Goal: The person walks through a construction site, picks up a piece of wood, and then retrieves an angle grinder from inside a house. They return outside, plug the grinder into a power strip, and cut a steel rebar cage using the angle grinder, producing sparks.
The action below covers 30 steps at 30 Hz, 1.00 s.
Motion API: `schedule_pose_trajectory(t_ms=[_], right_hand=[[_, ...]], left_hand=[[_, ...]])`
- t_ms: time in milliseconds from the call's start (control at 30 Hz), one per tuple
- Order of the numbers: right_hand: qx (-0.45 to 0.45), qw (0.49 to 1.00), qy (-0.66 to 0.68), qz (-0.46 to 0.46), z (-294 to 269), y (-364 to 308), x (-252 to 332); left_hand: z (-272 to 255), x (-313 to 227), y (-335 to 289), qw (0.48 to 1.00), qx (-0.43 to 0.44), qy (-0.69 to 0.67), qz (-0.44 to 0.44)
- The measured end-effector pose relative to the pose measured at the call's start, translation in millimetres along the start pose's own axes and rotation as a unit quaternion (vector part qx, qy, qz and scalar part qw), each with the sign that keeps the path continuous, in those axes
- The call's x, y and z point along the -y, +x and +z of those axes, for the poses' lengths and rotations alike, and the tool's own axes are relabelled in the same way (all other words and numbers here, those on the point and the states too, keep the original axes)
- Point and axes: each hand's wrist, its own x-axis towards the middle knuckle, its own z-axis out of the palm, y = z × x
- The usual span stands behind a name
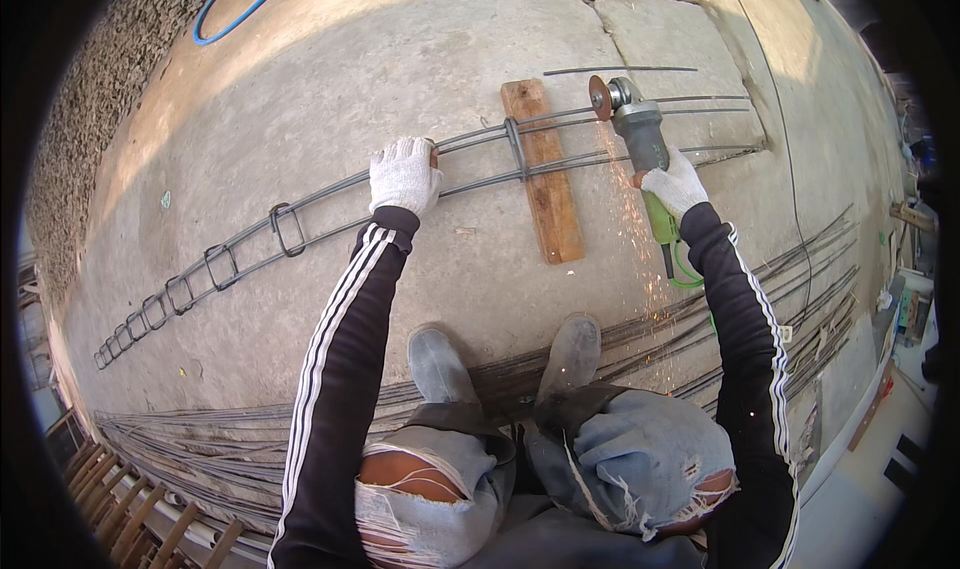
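My right hand (676,183), in a white knit glove, is wrapped round the body of a green and grey angle grinder (642,139). Its reddish disc (600,98) touches or nearly touches an upper bar of a rebar cage (455,182), and orange sparks (627,219) stream down toward me. My gloved left hand (405,176) is closed over the cage's upper bars, left of a wooden plank (548,204). The cage lies across that plank, its square stirrups (287,230) trailing to the far left. A short loose rod (620,69) lies beyond the disc.
Many long steel rods (250,429) lie on the concrete floor (330,99) under and beside my boots (440,364). A green cord (686,283) hangs by the grinder's tail. A dark cable (790,169) crosses the floor at right; a blue hose (235,37) curls at far left.
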Motion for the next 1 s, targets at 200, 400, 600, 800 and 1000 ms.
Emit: schedule_pose_trajectory(t_ms=[200, 400, 600, 800, 1000], right_hand=[[0.01, 0.999, 0.04, -0.007, 1.8, -5.2, -4.7], [0.004, 1.0, 0.026, 0.004, 3.7, -3.0, -9.9], [0.006, 1.0, 0.007, -0.002, 1.8, 0.7, -5.0], [0.007, 1.0, -0.012, 0.008, -3.0, -1.3, 6.1], [0.01, 1.0, 0.014, 0.016, -1.9, -1.5, 9.3]], left_hand=[[0.4, -0.7, 0.3, 1.0, 0.001, 0.005, -0.007], [2.3, 0.4, -1.0, 1.0, -0.009, -0.002, -0.002], [4.4, 1.0, -1.2, 1.0, -0.012, -0.007, -0.005], [4.1, 0.3, -1.0, 1.0, -0.008, 0.004, -0.009], [3.5, -0.4, -0.9, 1.0, -0.01, 0.002, -0.007]])
